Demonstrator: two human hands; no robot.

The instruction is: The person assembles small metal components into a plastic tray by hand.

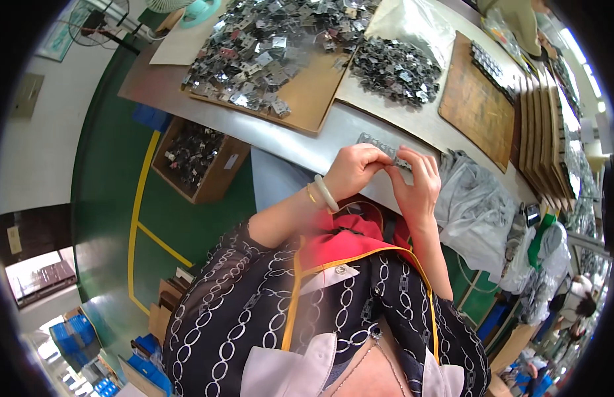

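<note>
A narrow grey strip [374, 141] with a row of small raised shapes along it lies at the front edge of the metal-topped table. My left hand [353, 169] is closed, its thumb and fingers pinching near the strip's middle. Fingers of my right hand [418, 182] are bent over the strip's right end, close to the left fingertips. Both hands cover part of the strip, so any smaller piece between the fingertips is hidden. Beyond the hands lies a pile of small dark metal pieces [396, 69].
A cardboard tray [313, 109] heaped with shiny metal pieces sits at the far left. To the right are a brown board [475, 99], stacked brown trays [545, 132] and crumpled grey plastic bags [475, 205]. A carton of parts [211, 175] stands below the table's left side.
</note>
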